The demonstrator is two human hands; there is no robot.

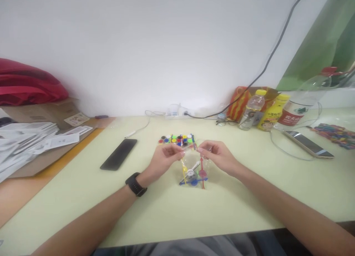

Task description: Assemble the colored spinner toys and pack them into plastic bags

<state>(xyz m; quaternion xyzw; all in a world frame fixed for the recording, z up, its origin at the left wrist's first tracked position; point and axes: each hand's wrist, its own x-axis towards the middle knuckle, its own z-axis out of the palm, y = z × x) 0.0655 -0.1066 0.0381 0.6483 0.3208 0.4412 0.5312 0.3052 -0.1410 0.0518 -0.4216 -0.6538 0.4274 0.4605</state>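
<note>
Both of my hands pinch the top edge of a small clear plastic bag (pixel 193 171) that hangs over the pale green table (pixel 172 211). My left hand (pixel 165 157), with a black watch on the wrist, grips the bag's left corner. My right hand (pixel 218 155) grips the right corner. Inside the bag are red, yellow, blue and white plastic sticks and discs. Just behind the hands, on the table, lies a set of small coloured round pieces (pixel 176 139).
A black phone (pixel 119 154) lies to the left. Stacked white papers (pixel 24 141) and a cardboard box with a red bag sit far left. Bottles (pixel 273 112), a second phone (pixel 309 144), cables, a power strip and coloured pieces (pixel 337 134) stand to the right.
</note>
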